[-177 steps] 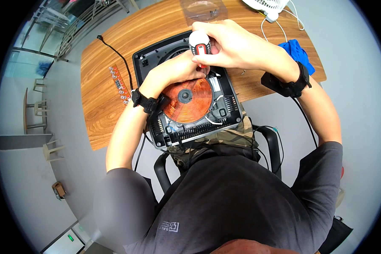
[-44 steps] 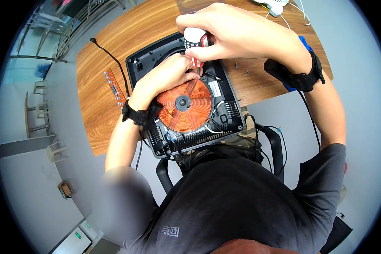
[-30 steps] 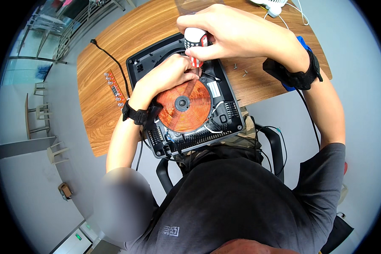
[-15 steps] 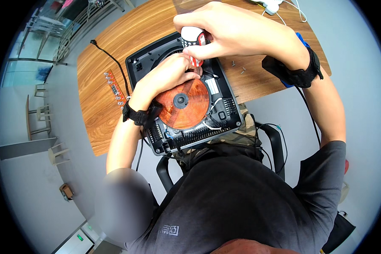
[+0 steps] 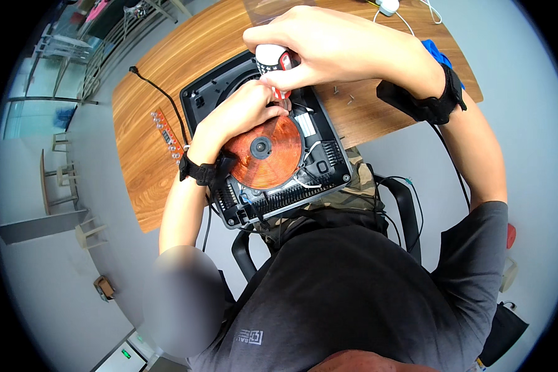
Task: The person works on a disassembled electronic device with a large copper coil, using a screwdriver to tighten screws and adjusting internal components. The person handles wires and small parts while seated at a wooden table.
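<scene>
Wood-grain counter, near edge hanging over the person's side; seated person, camouflage trousers, chair with black arms. Open black appliance housing lies tilted across that edge, near end out over the lap, probably so its far half is within reach; can't tell whether the legs bear any of it. Flat copper coil sits in the housing, dark hub up, loose white wires beside it.

Left hand lies over the coil's far side, fingertips drawn together at the screwdriver's lower end, likely steadying the tip; whether that grip pinches the shaft, can't tell. Right hand: grip wrapped round the screwdriver, white-black-red handle, held near upright, presumably to press straight down. Tip hidden by fingers.

Left of housing: orange circuit strip, black cord with plug, set well aside. Right: loose screws on bare wood, apparently parked near the work. Blue cloth behind the right wrist. Far edge: clear plastic piece, white cable.

Beyond: grey floor, pale stools, glassy wall far left.
</scene>
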`<state>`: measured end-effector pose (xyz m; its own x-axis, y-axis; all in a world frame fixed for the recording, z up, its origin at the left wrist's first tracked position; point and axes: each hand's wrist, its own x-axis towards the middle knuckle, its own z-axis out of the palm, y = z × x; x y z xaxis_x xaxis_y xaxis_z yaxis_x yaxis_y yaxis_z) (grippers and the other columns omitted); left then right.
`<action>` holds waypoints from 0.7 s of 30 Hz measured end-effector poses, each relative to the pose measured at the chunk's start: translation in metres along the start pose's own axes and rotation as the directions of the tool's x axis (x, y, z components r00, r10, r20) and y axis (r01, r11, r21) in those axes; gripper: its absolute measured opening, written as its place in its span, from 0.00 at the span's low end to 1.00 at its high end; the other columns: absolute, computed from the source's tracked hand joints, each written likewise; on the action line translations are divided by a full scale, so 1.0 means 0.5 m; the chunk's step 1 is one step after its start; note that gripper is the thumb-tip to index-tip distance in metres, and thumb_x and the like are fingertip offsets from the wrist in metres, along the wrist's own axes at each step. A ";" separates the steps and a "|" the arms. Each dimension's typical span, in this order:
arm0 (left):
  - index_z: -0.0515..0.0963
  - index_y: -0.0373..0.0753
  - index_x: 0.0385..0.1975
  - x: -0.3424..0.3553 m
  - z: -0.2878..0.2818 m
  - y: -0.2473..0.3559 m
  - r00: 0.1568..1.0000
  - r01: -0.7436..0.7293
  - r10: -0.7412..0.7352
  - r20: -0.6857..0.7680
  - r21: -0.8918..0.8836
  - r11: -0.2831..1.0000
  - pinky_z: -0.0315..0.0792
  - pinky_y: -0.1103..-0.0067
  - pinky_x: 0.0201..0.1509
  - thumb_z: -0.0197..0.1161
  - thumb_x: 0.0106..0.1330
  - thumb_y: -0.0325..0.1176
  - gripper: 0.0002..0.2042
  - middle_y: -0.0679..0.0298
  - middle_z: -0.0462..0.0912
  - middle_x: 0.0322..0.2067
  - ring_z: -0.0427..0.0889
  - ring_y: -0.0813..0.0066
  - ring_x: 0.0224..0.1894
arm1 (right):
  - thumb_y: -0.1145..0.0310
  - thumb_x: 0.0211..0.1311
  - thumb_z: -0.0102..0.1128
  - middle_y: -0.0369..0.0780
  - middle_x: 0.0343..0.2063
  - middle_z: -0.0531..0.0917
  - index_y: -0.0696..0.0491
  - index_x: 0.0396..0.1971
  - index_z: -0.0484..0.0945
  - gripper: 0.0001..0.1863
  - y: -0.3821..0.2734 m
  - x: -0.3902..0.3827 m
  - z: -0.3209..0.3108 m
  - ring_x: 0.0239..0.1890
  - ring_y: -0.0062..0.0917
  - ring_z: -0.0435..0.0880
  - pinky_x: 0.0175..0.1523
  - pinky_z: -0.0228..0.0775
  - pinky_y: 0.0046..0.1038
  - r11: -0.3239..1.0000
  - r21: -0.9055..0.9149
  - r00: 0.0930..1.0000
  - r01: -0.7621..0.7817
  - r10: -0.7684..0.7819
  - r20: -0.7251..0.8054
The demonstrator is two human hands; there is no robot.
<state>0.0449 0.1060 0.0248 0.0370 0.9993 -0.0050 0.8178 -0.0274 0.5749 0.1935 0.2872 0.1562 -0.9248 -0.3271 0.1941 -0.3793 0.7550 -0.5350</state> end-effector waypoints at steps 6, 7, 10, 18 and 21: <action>0.87 0.32 0.37 -0.002 -0.001 0.003 0.999 -0.034 0.035 -0.014 0.049 0.998 0.80 0.62 0.50 0.71 0.65 0.33 0.09 0.48 0.88 0.36 0.87 0.49 0.42 | 0.58 0.70 0.63 0.52 0.32 0.85 0.61 0.45 0.78 0.19 -0.003 -0.002 -0.004 0.35 0.46 0.86 0.40 0.76 0.41 1.000 0.020 1.000 -0.002 0.001 0.022; 0.87 0.32 0.37 -0.002 0.000 0.008 1.000 -0.023 0.024 -0.018 0.043 0.999 0.80 0.62 0.50 0.71 0.65 0.33 0.09 0.48 0.88 0.36 0.86 0.49 0.42 | 0.57 0.71 0.63 0.52 0.33 0.85 0.61 0.45 0.78 0.20 -0.011 0.000 -0.012 0.36 0.46 0.86 0.41 0.77 0.41 1.000 0.014 0.999 -0.021 0.020 0.049; 0.87 0.32 0.37 0.000 0.000 0.018 1.000 0.003 -0.002 -0.029 0.029 1.000 0.80 0.62 0.50 0.71 0.64 0.33 0.09 0.48 0.87 0.36 0.86 0.48 0.42 | 0.58 0.67 0.65 0.50 0.27 0.81 0.59 0.38 0.75 0.18 -0.002 0.003 0.020 0.33 0.46 0.84 0.39 0.74 0.42 0.996 -0.092 0.999 -0.005 0.000 -0.050; 0.86 0.31 0.37 -0.005 0.009 -0.004 0.998 0.054 -0.054 -0.029 -0.004 0.999 0.79 0.61 0.49 0.72 0.64 0.33 0.11 0.47 0.87 0.36 0.86 0.47 0.41 | 0.57 0.68 0.65 0.49 0.24 0.79 0.57 0.35 0.74 0.18 0.009 0.006 0.041 0.32 0.46 0.83 0.39 0.72 0.42 0.989 -0.145 0.995 0.034 -0.048 -0.093; 0.85 0.31 0.38 -0.006 0.006 0.003 0.999 0.041 -0.041 -0.010 0.003 0.999 0.79 0.61 0.49 0.72 0.64 0.34 0.11 0.47 0.87 0.36 0.86 0.47 0.41 | 0.56 0.69 0.65 0.48 0.24 0.79 0.57 0.35 0.73 0.18 0.009 0.005 0.046 0.32 0.47 0.83 0.39 0.72 0.42 0.988 -0.152 0.995 0.011 -0.026 -0.097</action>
<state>0.0479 0.1029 0.0234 -0.0029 0.9998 -0.0203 0.8202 0.0140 0.5720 0.1901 0.2769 0.1355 -0.9130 -0.2897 0.2871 -0.3893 0.8291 -0.4013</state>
